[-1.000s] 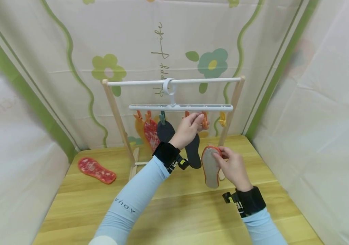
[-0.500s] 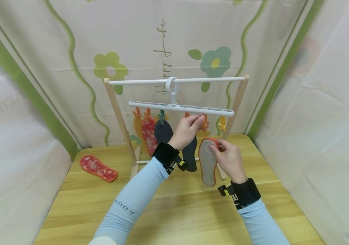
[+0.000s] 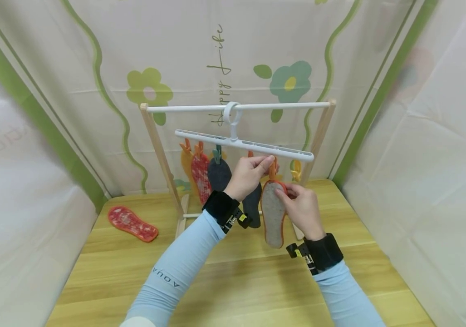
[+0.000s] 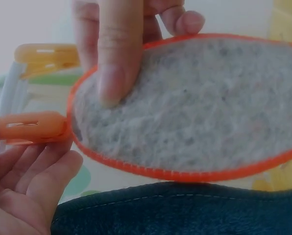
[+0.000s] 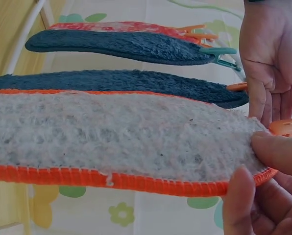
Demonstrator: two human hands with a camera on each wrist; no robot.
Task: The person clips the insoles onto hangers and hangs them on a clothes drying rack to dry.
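grey insole: felt insole with orange stitched edge (image 3: 273, 213), hanging long axis straight down, top end right at the orange clip (image 3: 272, 169), just under the white clip hanger (image 3: 244, 144).
loose insole: red patterned insole (image 3: 132, 223) lies flat on the wooden table (image 3: 233, 281), far left, well apart from both your hands.
rack: wooden posts, white top bar (image 3: 238, 107); hanger ring hooked over the bar, hanger tilted down to the right.
on the hanger, left to right: orange-yellow insole (image 3: 184, 164), red patterned one (image 3: 200, 175), dark grey insole on a teal clip (image 3: 218, 174), second dark insole (image 3: 253, 204) partly behind your left wrist, then the grey one; yellow clip (image 3: 296, 170) holds nothing.
left hand: your left hand (image 3: 250, 175) is pinching the orange clip; can't tell if the clip is squeezed apart.
right hand: your right hand (image 3: 301, 210) pinches the insole's top end, thumb on the grey face (image 4: 117, 54), other fingers behind.
key relation: clip sits directly above the insole's top edge, touching or nearly so in the left wrist view; both hands at it, left nearer the clip, right nearer the insole.
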